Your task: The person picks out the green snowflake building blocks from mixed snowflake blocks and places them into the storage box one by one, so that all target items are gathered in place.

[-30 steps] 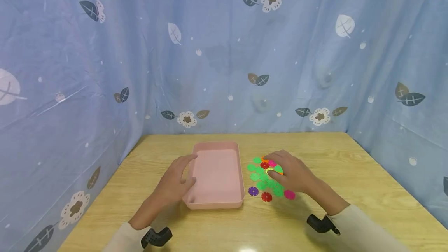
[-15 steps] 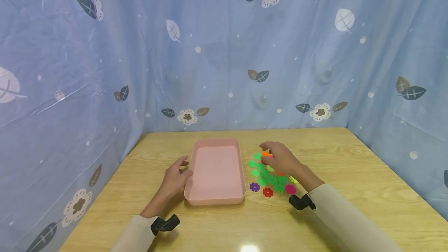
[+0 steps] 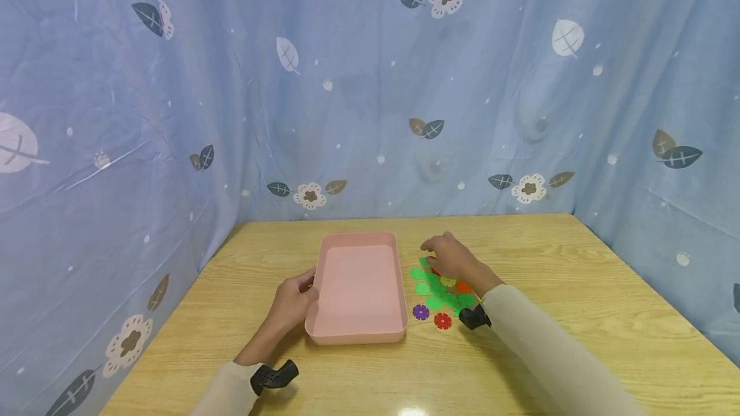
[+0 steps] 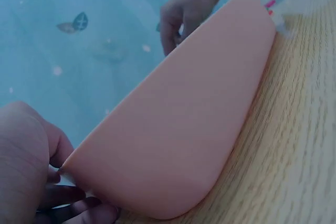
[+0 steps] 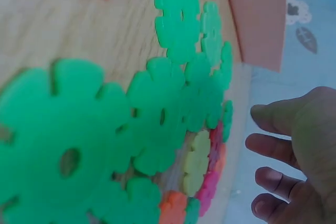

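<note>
A pink rectangular tray [image 3: 361, 291] lies on the table with nothing in it. At its left side, my left hand [image 3: 291, 303] grips the wall near the rim; the left wrist view shows thumb and fingers at one end of the tray wall [image 4: 173, 114]. My right hand [image 3: 453, 260] hovers over the far part of a spread of flower-shaped plastic discs. Its fingers, apart and holding nothing, show in the right wrist view beside the discs. Most are green [image 5: 163, 114]; a yellow disc [image 5: 196, 163] lies among them. A purple disc [image 3: 421, 312] and a red disc [image 3: 442, 321] lie nearest me.
The wooden table [image 3: 520, 262] extends on both sides of the tray. A blue curtain [image 3: 347, 114] with leaves and flowers hangs behind the table and along its sides. A small black device [image 3: 274, 376] sits on my left wrist, another [image 3: 474, 318] on my right.
My left hand has drawn back from over the tray and now grips its left side. The right hand has moved left and away from me across the discs.
</note>
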The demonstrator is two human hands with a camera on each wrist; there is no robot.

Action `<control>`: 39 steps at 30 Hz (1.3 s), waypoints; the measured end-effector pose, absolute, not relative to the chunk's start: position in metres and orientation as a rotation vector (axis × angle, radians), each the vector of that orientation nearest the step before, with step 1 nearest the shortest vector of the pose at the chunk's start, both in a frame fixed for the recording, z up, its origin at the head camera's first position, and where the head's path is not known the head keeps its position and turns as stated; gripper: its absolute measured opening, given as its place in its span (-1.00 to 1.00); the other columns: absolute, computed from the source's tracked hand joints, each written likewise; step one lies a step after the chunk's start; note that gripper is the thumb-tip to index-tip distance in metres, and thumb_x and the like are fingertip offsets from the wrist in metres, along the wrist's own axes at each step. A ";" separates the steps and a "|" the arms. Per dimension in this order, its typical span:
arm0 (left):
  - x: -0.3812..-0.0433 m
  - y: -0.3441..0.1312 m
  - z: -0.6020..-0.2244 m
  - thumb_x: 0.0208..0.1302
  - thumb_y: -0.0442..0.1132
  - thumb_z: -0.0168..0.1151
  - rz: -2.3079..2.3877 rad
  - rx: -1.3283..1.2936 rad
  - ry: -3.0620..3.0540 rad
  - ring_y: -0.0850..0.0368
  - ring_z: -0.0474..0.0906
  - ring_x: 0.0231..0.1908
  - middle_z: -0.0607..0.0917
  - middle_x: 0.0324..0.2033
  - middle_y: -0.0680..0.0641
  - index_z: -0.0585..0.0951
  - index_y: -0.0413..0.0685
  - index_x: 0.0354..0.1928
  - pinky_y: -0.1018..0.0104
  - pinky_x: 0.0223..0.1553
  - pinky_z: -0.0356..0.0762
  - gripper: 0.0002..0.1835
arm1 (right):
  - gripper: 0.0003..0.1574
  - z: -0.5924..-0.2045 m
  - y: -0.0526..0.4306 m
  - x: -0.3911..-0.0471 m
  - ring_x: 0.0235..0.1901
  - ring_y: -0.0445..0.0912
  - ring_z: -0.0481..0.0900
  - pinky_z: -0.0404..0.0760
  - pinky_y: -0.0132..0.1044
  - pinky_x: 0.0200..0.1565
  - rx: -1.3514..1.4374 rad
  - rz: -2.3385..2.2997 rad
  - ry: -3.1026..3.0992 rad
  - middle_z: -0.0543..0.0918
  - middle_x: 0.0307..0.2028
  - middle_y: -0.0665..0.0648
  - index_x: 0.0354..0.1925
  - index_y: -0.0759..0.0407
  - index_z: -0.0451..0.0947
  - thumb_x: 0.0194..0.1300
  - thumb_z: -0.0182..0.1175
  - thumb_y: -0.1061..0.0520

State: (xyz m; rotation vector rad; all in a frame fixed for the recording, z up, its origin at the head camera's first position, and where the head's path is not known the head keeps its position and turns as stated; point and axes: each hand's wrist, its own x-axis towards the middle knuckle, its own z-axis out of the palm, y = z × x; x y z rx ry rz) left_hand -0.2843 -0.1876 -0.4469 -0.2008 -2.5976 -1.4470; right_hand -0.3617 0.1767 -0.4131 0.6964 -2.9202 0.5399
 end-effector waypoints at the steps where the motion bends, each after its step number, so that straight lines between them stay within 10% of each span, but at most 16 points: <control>1: -0.283 -0.188 -0.446 0.27 -0.39 0.08 -1.455 -0.205 -2.592 -0.14 0.63 0.11 0.66 0.14 -0.29 0.42 -0.24 0.41 0.13 -0.06 0.63 -0.39 | -0.62 -0.413 0.176 -0.364 -0.03 0.12 0.47 0.58 0.02 0.00 0.684 0.533 -2.936 0.69 0.05 0.24 0.16 0.27 0.63 0.40 0.23 0.24; 15: -0.272 -0.184 -0.449 0.22 -0.42 0.11 -1.530 -0.251 -2.536 -0.10 0.68 0.03 0.70 0.08 -0.25 0.45 -0.26 0.39 0.27 -0.14 0.63 -0.38 | -0.64 -0.417 0.173 -0.377 0.12 0.33 0.49 0.56 0.12 0.10 0.689 0.460 -2.979 0.74 -0.05 0.20 0.02 0.18 0.74 0.30 0.22 0.40; 39: -0.263 -0.187 -0.455 0.38 -0.40 0.12 -1.705 -0.286 -2.432 -0.15 0.66 0.03 0.65 0.12 -0.34 0.44 -0.31 0.38 0.25 -0.20 0.65 -0.48 | -0.74 -0.418 0.166 -0.377 -0.24 0.06 0.48 0.57 -0.08 -0.20 0.568 0.761 -3.014 0.59 -0.17 0.21 -0.08 0.27 0.55 0.26 0.13 0.43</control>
